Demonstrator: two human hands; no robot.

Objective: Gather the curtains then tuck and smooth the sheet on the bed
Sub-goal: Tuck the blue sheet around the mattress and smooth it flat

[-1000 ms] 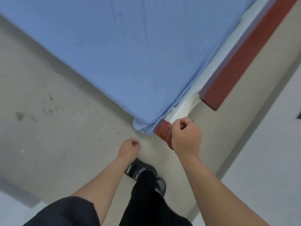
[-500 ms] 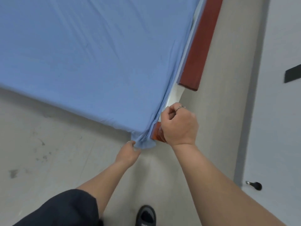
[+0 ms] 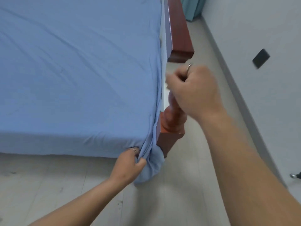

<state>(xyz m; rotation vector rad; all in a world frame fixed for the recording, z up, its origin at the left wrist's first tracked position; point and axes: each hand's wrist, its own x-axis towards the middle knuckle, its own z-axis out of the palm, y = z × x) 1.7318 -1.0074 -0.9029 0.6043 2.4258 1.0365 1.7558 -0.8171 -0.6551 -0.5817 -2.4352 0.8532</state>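
Note:
A blue sheet (image 3: 78, 66) covers the mattress and fills the upper left of the head view, with shallow creases across it. At the near right corner its loose end hangs in a bunch (image 3: 150, 167) beside the red wooden bedpost (image 3: 171, 128). My left hand (image 3: 128, 163) pinches that bunched corner low at the mattress edge. My right hand (image 3: 193, 90) is curled into a fist above the bedpost, next to the sheet's right edge; I cannot see anything in it. A strip of teal curtain (image 3: 191, 7) shows at the top, behind the footboard.
The red wooden footboard (image 3: 178, 30) runs along the bed's right side. A narrow strip of pale floor (image 3: 203, 144) separates the bed from a white wall (image 3: 260, 30) carrying a black plate (image 3: 261, 58). A doorstop (image 3: 295, 175) sits at the right edge.
My left hand has closed on the hanging sheet corner. My right hand has lifted from the bedpost top. The camera has swung, showing more of the bed surface.

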